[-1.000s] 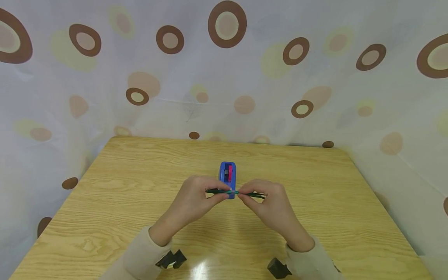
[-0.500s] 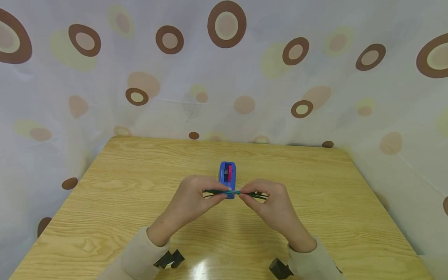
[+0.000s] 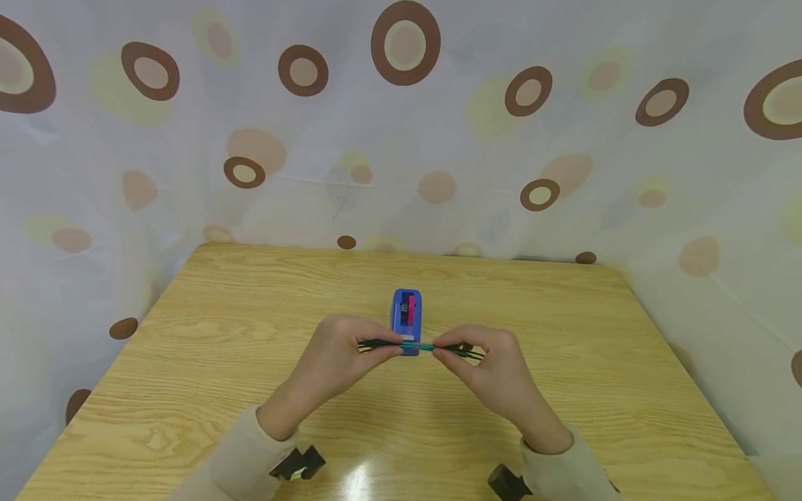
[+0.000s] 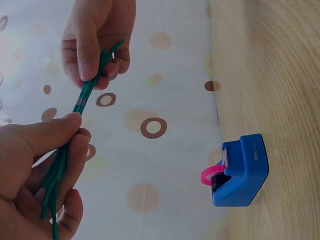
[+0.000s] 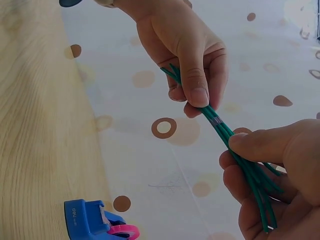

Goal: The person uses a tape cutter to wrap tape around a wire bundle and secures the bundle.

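Both hands hold one bundle of thin green strands (image 4: 91, 86), stretched level between them above the table in the head view. My left hand (image 3: 341, 355) pinches one side between thumb and fingers, and my right hand (image 3: 489, 362) pinches the other. Around the bundle's middle, a band of clear tape (image 5: 216, 120) shows between the two grips. Loose strand ends fan out past the fingers on both sides. Just beyond the hands, a blue tape dispenser (image 3: 407, 313) with a pink core (image 4: 212, 174) stands on the table; the bundle overlaps its near end in the head view.
The wood-grain table (image 3: 250, 299) spans the lower part of the head view. A pale curtain (image 3: 401, 139) with brown ring patterns hangs behind it and along both sides. Black wrist mounts (image 3: 297, 463) sit at the beige sleeves (image 3: 244, 452).
My hands have drawn slightly apart, the left one leftward and the right one rightward. More of the bundle's middle shows between their fingertips. The tape dispenser stays in place.
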Demonstrator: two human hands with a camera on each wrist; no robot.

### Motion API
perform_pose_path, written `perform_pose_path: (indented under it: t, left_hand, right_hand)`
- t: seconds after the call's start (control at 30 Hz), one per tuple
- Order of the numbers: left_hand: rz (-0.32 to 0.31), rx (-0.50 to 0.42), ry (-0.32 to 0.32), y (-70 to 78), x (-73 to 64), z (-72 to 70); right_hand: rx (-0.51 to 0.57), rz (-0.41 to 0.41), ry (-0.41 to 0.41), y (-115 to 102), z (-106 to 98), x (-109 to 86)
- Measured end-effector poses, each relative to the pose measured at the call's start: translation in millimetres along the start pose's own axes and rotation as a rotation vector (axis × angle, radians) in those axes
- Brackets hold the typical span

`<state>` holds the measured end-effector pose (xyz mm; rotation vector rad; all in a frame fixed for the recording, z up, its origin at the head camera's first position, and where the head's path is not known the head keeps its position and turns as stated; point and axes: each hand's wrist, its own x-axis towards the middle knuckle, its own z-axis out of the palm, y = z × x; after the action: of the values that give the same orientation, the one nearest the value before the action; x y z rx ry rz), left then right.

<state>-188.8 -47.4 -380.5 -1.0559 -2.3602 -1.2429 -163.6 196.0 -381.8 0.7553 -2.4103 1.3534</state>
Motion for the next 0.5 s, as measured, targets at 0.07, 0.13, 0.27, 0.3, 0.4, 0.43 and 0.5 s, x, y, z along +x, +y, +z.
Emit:
perform_pose_path:
  t: [0.07,0.13,0.27,0.3,0.4,0.43,0.5]
  left_hand:
    - [0.004,0.004,0.004,-0.5,-0.8,-1.5]
    - [0.004,-0.004,0.002,-1.2,-1.3,-2.4]
    - [-0.016,-0.023,-0.02,-1.4,-2.3,-3.5]
    - [-0.022,-0.027,-0.026,-1.6,-2.7,-3.5]
    - [-0.033,-0.033,-0.044,-1.8,-4.1,-4.0]
    - [-0.033,-0.033,-0.047,-2.1,-4.6,-4.1]
    - [-0.028,-0.027,-0.052,-3.0,-5.8,-4.6]
  right_hand:
    - [0.012,0.005,0.004,0.3,-1.2,-1.1]
    - [0.024,0.002,0.007,0.6,-2.1,-2.0]
    - [0.036,-0.022,0.004,1.4,-3.0,-2.9]
    - [0.034,-0.027,0.003,1.6,-3.1,-3.2]
    - [0.025,-0.031,0.003,2.6,-3.3,-4.5]
    - [0.02,-0.03,0.003,2.8,-3.5,-4.9]
    - [0.011,-0.027,-0.003,3.1,-3.7,-5.8]
